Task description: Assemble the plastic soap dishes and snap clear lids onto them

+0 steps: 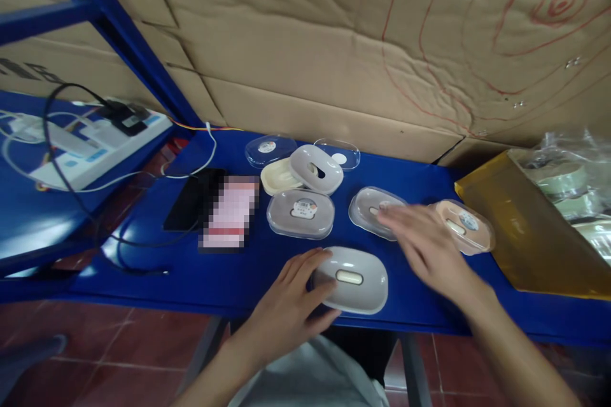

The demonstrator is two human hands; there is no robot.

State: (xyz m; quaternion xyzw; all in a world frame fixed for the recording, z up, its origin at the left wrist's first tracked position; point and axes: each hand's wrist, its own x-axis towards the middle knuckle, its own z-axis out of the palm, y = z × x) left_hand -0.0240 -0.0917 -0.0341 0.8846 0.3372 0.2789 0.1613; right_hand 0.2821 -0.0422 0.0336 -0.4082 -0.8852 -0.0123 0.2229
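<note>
My left hand (pixel 301 296) grips the left end of a grey oval soap dish (pixel 370 296) with a cream slot in its middle, at the table's front edge. My right hand (pixel 424 245) reaches over a grey soap dish with a clear lid (pixel 365 200), fingers stretched out and partly covering it; whether they touch is hard to tell. Behind my left hand lies another lidded grey soap dish (pixel 281 216) with a label. Farther back, a grey dish insert (pixel 305 159) leans on a cream dish base (pixel 272 179). A peach lidded soap dish (pixel 480 235) sits right of my right hand.
Two clear lids (pixel 260 156) lie at the back by the cardboard wall (pixel 296 32). A phone with a blurred screen (pixel 231 213) and a black flat item (pixel 184 206) are at left, near cables and a power strip (pixel 114 149). A yellow-brown box (pixel 534 254) of bagged dishes stands right.
</note>
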